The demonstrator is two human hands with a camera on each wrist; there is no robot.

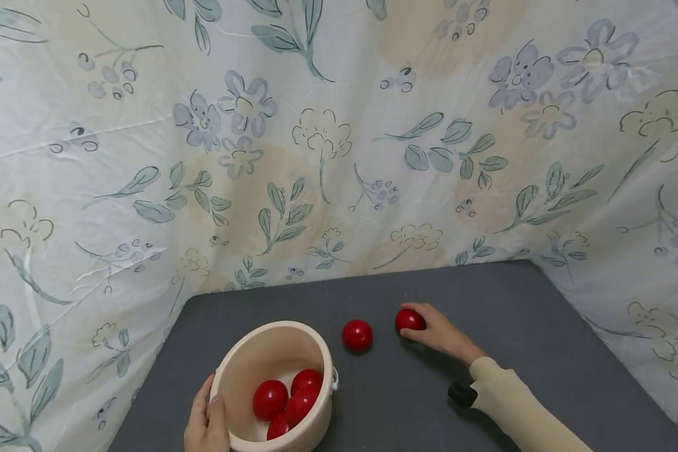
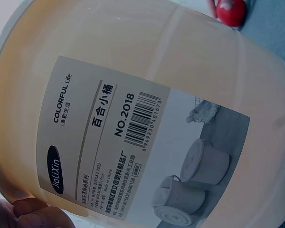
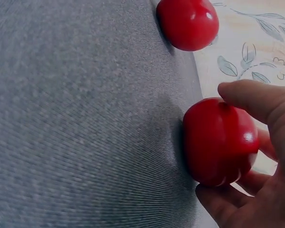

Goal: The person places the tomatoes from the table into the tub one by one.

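Round red object (image 3: 218, 140) between widely curled right-hand fingers (image 3: 217, 202)

Pale floral fabric (image 1: 344, 169) hangs behind a dark grey tabletop (image 1: 486, 301).

Spreads wide as a dark grey surface (image 1: 395, 414), with rounded far corners and a fine, ribbed grain up close. Carries a loose red fruit (image 1: 357, 336), just right of a cream bucket (image 1: 254, 364) and apart from it. Bears a second red fruit (image 1: 409, 320) farther right, seemingly resting there between the right fingers (image 3: 223, 204). Darkens softly close to both. Runs on beneath the bucket at near left, base out of view, contact impossible to confirm.
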